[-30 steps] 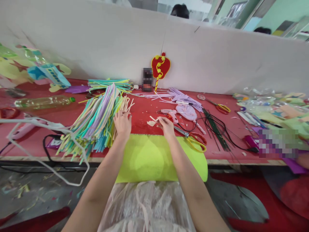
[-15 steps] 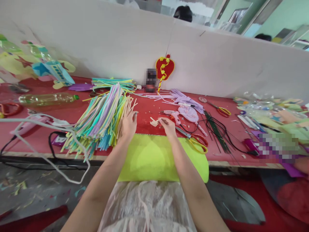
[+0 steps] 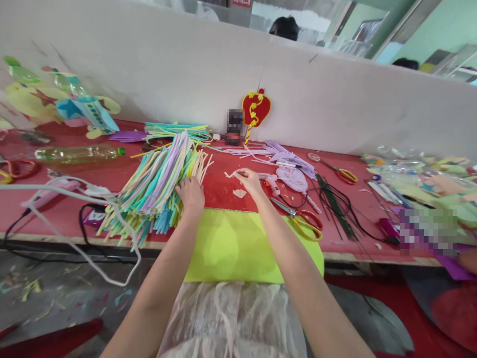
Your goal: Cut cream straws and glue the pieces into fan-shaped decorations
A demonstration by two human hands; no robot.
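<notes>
Strip (image 3: 229,175) pinched in your right hand (image 3: 249,179), near the pale heap (image 3: 239,193) on the table (image 3: 216,191) — strip-handling step, likely. Left hand (image 3: 192,195) at the stems (image 3: 149,184) — can't tell if those fingers grip. Next move probably needs a light, steady pinch.

Head-worn view, forward, down onto red table (image 3: 328,233)
</notes>
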